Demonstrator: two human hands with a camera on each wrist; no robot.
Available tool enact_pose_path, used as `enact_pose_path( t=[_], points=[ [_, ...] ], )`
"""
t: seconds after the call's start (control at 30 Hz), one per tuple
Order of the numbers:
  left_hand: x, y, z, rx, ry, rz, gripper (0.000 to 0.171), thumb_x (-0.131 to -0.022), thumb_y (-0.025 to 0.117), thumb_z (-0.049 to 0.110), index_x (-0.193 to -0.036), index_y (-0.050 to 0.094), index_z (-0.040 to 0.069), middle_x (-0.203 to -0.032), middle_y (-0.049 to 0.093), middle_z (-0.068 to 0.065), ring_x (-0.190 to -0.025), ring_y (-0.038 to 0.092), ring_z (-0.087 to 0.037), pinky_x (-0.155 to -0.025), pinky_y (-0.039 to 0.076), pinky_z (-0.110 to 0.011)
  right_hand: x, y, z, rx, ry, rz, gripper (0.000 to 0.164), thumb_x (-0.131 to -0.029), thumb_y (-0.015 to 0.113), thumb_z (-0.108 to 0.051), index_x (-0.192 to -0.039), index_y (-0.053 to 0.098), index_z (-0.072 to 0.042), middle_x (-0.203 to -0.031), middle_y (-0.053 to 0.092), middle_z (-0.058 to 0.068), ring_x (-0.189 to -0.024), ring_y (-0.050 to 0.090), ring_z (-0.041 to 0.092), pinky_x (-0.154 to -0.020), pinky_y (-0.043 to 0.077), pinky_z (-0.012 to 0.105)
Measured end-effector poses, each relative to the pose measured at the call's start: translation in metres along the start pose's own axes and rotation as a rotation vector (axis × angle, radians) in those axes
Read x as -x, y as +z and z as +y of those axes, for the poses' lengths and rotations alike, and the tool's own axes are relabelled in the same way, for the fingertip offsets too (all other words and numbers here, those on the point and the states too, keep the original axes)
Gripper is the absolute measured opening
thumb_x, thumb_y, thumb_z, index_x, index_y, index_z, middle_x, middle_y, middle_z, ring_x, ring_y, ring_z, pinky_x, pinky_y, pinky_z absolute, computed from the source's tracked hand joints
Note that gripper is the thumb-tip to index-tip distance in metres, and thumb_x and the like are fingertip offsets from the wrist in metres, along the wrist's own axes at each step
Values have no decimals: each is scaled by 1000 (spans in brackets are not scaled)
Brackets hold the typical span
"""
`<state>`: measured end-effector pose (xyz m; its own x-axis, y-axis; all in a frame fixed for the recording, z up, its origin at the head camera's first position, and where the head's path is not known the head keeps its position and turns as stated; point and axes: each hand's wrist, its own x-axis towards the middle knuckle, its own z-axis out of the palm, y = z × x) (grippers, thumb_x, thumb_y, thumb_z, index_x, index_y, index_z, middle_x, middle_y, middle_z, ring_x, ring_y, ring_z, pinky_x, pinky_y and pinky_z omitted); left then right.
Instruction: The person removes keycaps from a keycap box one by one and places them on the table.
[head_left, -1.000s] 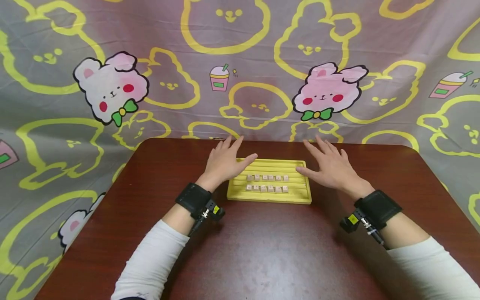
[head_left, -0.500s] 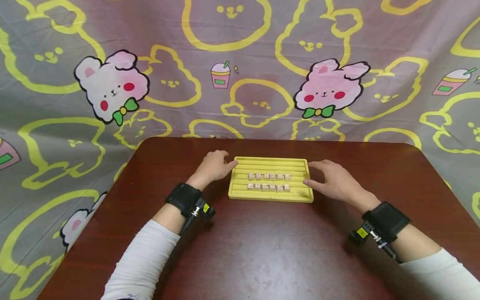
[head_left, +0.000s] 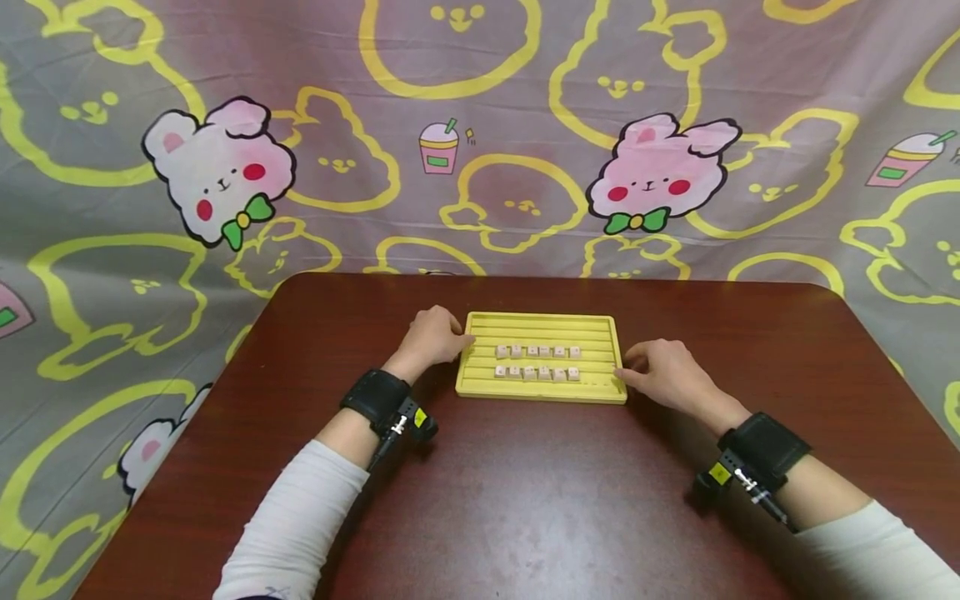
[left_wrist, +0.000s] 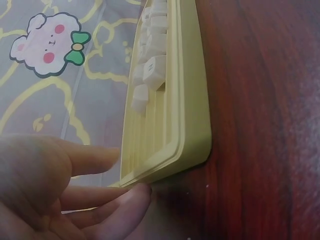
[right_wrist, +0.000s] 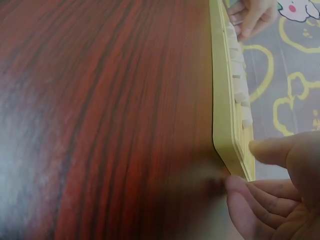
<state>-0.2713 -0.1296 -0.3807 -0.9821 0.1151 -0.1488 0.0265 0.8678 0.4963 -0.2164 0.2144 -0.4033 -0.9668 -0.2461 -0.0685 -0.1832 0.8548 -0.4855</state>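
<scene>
A yellow ridged tray (head_left: 540,391) lies on the table, bearing two rows of small white keycaps (head_left: 543,373). One keycap (left_wrist: 154,71) shows a letter in the left wrist view. My left hand (head_left: 429,337) pinches the tray's left end, thumb at the top rim and fingers against the outer wall. At the opposite end, my right hand (head_left: 663,372) holds the tray's right side with thumb over the rim and curled fingers outside and low. The right wrist view shows that hand (right_wrist: 280,192) at the tray's corner (right_wrist: 227,135).
The dark red-brown wooden table (head_left: 525,500) extends around the tray. Behind it hangs a grey-pink cloth (head_left: 517,100) printed with yellow outlines and cartoon rabbits. Each wrist wears a black strap (head_left: 377,400) with a small camera.
Both hands were spread over the tray's far corners. They have come down and back to its left and right ends, and the fingers have closed on its edges.
</scene>
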Motion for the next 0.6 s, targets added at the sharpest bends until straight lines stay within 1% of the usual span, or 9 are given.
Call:
enact_pose_path(
  t=[0.03, 0.1, 0.2, 0.27, 0.33, 0.6],
  points=[
    [0, 1, 0, -2, 1, -3, 27, -93, 68, 27, -97, 77, 3, -67, 71, -5, -57, 61, -12, -51, 42, -19, -1, 1, 0, -7, 9, -4, 41, -92, 68, -27, -118, 66, 5, -94, 75, 14, -69, 66, 12, -57, 50, 24],
    [-1, 4, 0, -4, 6, -7, 25, -92, 70, 26, -96, 77, 3, -70, 71, -6, -57, 62, -12, -50, 42, -19, -2, 2, 0, -25, 26, -10, 39, -92, 69, -25, -118, 66, 5, -91, 75, 13, -67, 65, 12, -56, 49, 24],
    [-2, 6, 0, -12, 10, -3, 24, -91, 71, 23, -102, 76, 2, -81, 74, -10, -61, 66, -13, -54, 45, -20, -3, 3, 0, -52, 43, -19, 36, -92, 70, -22, -116, 67, 4, -89, 74, 12, -66, 64, 11, -55, 49, 23],
    [-2, 7, -1, -9, 12, 1, 29, -90, 72, 21, -111, 73, 1, -94, 75, -13, -66, 69, -15, -59, 49, -21, -4, 3, -1, -65, 50, -22, 34, -91, 70, -21, -115, 68, 4, -88, 73, 11, -66, 63, 11, -55, 50, 23],
    [-3, 7, -2, -2, 11, 2, 30, -90, 72, 19, -113, 72, 0, -100, 75, -15, -69, 70, -15, -62, 51, -22, -4, 3, -2, -74, 52, -22, 32, -91, 70, -19, -113, 69, 4, -88, 73, 11, -66, 63, 12, -55, 50, 23],
    [-4, 7, -4, 8, -6, 9, 34, -89, 73, 19, -116, 71, 0, -107, 73, -16, -73, 71, -17, -64, 53, -24, -8, 4, -4, -94, 60, -15, 28, -91, 70, -18, -111, 70, 2, -86, 73, 10, -65, 63, 12, -54, 51, 24]
  ],
)
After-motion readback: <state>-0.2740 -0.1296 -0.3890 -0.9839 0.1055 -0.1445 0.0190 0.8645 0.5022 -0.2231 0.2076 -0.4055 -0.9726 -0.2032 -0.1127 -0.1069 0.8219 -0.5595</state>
